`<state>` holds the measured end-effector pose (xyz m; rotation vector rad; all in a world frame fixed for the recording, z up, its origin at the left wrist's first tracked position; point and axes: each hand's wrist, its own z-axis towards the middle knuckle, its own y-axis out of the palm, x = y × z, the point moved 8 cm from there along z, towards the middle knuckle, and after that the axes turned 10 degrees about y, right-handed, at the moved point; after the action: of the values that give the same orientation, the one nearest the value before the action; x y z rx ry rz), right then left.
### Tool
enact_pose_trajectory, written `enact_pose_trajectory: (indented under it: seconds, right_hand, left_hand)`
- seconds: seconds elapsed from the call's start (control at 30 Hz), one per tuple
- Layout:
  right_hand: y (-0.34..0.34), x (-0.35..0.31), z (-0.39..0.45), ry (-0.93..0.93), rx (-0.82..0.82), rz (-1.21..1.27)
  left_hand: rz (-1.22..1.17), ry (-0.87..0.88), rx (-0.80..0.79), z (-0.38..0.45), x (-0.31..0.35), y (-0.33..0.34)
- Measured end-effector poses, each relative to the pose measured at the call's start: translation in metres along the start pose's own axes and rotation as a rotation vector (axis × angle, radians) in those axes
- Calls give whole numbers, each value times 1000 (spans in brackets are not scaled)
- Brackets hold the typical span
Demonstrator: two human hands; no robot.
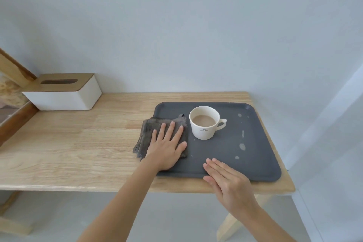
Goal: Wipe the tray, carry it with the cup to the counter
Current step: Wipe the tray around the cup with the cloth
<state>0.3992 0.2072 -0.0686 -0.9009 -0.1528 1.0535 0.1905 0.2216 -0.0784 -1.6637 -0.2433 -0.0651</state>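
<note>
A dark grey tray (pixel 261 165) lay flat on the right end of a light wooden table (pixel 78 143), close to the front edge. Pale splashes (pixel 242 146) dotted the tray's right side. A white cup (pixel 205 124) stood upright on the tray toward its back, handle pointing right, about half full of a milky brown drink. Just left of the cup, a folded grey cloth (pixel 151 133) lay across the tray's left rim, part on the tray and part on the table. The left hand (pixel 167 147) pressed flat on the cloth, fingers spread and open. The right hand (pixel 227 180) was open too, fingers straight and together, over the tray's front rim; whether it touched the tray could not be told. Well apart, at the table's back left, sat a white tissue box (pixel 64 94) with a wooden lid, and beside it a wooden frame (pixel 13 68).
</note>
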Motion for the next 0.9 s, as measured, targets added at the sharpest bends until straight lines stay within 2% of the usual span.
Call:
enact_pose_trajectory:
  seconds: [0.17, 0.57, 0.9]
  right_hand:
    - [-3, 0, 2, 18, -16, 44]
    - [-4, 2, 3, 42, -24, 64]
    - [-5, -1, 5, 41, -30, 64]
  left_hand:
    - [58, 42, -37, -30, 11, 7]
    - [5, 18, -12, 56, -21, -13]
    - [0, 62, -39, -14, 5, 4]
